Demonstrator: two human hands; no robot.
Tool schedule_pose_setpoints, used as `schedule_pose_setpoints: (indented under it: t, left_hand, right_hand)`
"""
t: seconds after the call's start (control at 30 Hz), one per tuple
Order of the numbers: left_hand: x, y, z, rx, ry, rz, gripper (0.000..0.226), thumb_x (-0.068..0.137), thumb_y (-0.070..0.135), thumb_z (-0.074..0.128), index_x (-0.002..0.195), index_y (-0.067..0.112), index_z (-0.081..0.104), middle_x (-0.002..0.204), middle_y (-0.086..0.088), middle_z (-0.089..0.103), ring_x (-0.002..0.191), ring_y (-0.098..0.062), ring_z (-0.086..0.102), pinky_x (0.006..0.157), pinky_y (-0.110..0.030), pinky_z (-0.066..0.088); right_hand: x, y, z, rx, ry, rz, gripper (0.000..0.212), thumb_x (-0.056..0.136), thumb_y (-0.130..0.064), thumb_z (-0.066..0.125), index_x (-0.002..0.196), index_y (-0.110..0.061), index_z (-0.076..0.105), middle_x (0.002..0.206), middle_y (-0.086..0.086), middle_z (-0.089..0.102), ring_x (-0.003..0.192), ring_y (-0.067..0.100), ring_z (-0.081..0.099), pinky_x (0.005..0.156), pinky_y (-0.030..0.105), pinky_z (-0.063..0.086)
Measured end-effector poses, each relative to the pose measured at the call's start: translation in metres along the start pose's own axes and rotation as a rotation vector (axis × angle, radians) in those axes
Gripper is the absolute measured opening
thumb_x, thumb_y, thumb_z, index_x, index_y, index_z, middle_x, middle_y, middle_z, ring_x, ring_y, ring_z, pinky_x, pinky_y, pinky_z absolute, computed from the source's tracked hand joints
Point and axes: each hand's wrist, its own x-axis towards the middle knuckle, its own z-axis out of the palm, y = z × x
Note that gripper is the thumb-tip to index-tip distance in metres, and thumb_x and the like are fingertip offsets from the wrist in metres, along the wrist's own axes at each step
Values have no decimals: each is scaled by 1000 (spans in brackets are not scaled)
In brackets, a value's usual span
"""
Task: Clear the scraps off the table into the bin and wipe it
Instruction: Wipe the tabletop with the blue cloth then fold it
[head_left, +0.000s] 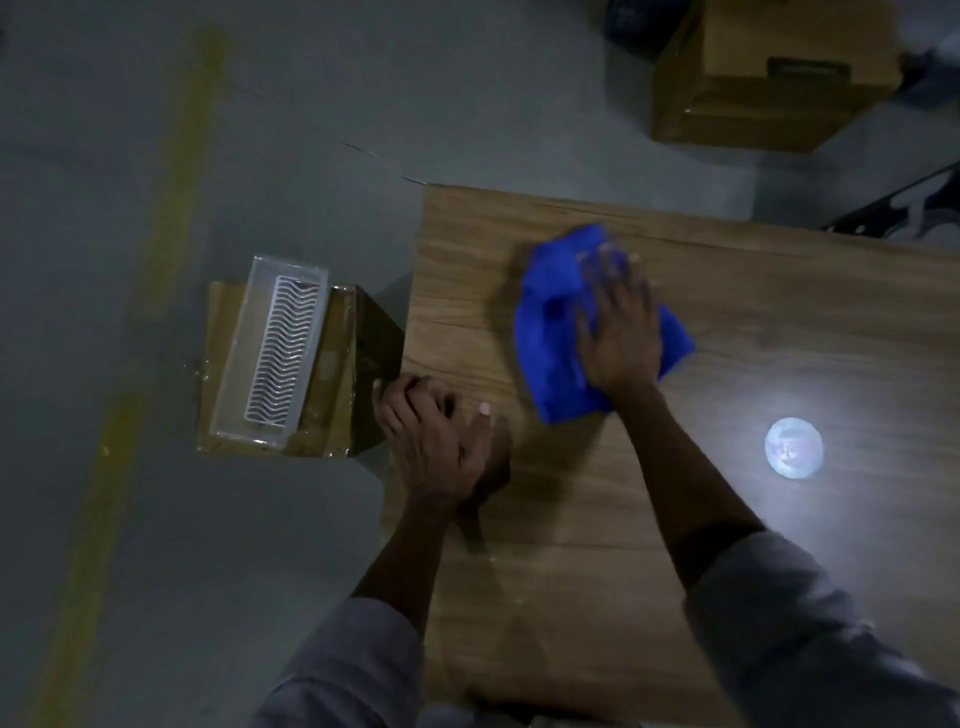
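We see the blue cloth (550, 332) bunched on the wooden table (727, 322), toward its far left corner. The right hand (621, 338) presses flat on it, fingers straight and spread. The left hand (436, 441) sits at the table's left edge, fingers curled; we cannot tell whether it holds anything. Beside that edge, a clear tray (270, 353) rests on a cardboard box (332, 374).

Wooden table (779, 322) with crumpled blue cloth (550, 322)
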Motion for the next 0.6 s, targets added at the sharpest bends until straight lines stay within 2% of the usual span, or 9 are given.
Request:
schedule_pose_setpoints:
  t: [0.07,0.13,0.17,0.3,0.37,0.43,0.5,0.57,0.6]
  left_hand:
    - [1,-1,1,-10,-4,11,53,89,56,51,107,6,51,122,-12,43,120,-39,44,103,-61,37]
    - [-1,-2,3,-44,-23,-20,60,90,56,51,113,1,53,126,-16,45,122,-43,45,104,-57,37]
    - [-2,-2,3,-62,-25,-35,61,91,56,51,116,1,53,128,-17,45,124,-44,45,104,-54,38]
    - [-5,-5,2,-127,-8,-66,56,94,49,52,118,-1,54,131,-20,45,123,-43,45,105,-52,38]
    - [-5,-3,2,-137,-1,-63,48,93,47,53,112,2,53,127,-17,46,120,-43,46,102,-54,40]
    - [-3,-3,1,-147,4,-65,43,92,46,52,107,6,51,123,-14,46,118,-40,47,99,-56,42]
    - [-3,-3,0,-146,17,-44,41,92,45,51,104,6,50,119,-14,46,113,-37,48,98,-59,41]
    - [-3,-1,-2,-153,37,-24,41,93,44,50,100,4,49,115,-15,46,109,-36,47,99,-60,39]
    - [-3,-1,-3,-165,39,-25,41,93,44,50,97,4,47,113,-14,45,107,-35,46,99,-59,39]
  right_hand:
    - [6,-3,3,41,150,445,61,104,-49,23,162,-28,22,169,1,17,156,34,13,122,57,18]
    - [-2,-47,11,78,254,629,61,104,-48,26,160,-24,29,167,4,24,154,36,19,120,58,22]
    - [-10,-72,16,89,211,505,61,104,-46,28,160,-23,27,168,6,22,155,35,15,121,57,20]
    - [-40,-108,29,-53,-198,-650,64,104,-44,35,162,-30,12,171,0,10,157,28,1,127,51,4]
    - [-16,-72,21,-18,-180,-718,59,106,-47,32,161,-31,18,170,-2,13,157,26,5,127,49,3]
    - [10,-35,11,16,-117,-481,58,106,-48,30,161,-30,20,169,0,15,157,27,8,126,53,9]
    - [20,-12,2,29,-12,-60,61,104,-49,24,162,-30,18,170,1,14,157,29,8,124,56,14]
    - [5,-29,5,68,123,373,63,103,-49,25,162,-28,20,170,1,15,157,32,10,123,57,15]
    - [-12,-50,10,68,168,476,63,103,-48,26,162,-27,20,170,2,15,156,33,10,123,57,14]
